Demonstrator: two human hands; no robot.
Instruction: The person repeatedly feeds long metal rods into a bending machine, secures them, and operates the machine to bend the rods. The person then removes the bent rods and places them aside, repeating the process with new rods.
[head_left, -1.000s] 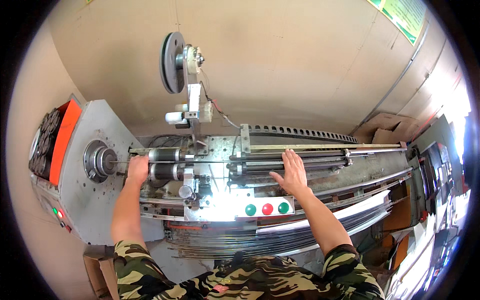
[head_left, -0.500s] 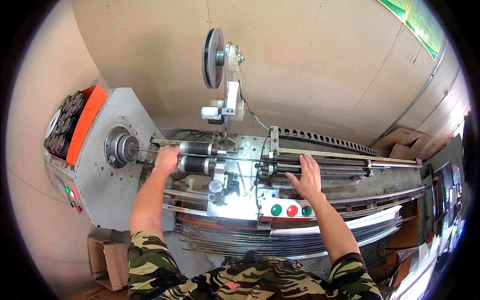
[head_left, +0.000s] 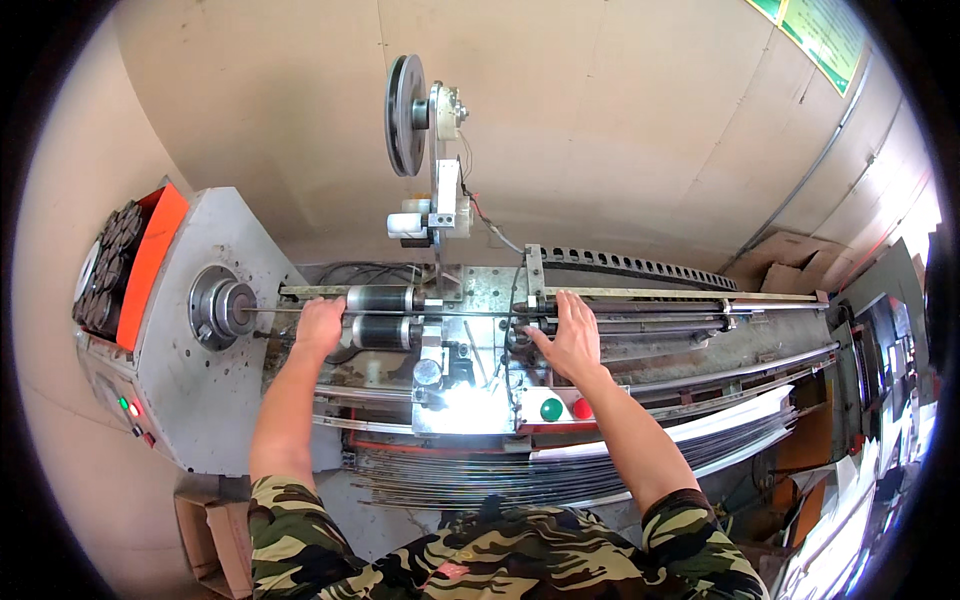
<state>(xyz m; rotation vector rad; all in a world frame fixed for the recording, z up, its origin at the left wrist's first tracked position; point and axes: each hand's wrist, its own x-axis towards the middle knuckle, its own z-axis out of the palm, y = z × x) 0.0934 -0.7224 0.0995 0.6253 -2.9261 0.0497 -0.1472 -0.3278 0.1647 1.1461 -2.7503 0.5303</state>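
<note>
From the head view, our left hand has stayed curled closed over the thin steel rod, just right of the chuck and beside 2 dark cylinders. Our right hand still lies open, fingers spread, on the carriage rails, above the green button. Only our head has turned since; both holds appear settled.

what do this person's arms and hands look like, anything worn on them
Both forearms are bare from about the elbow down. The sleeves are short or pushed up, in a camouflage print of green, tan and dark brown, matching the shirt. The left hand and right hand wear no gloves. No watch, ring or band shows on either wrist.
</note>
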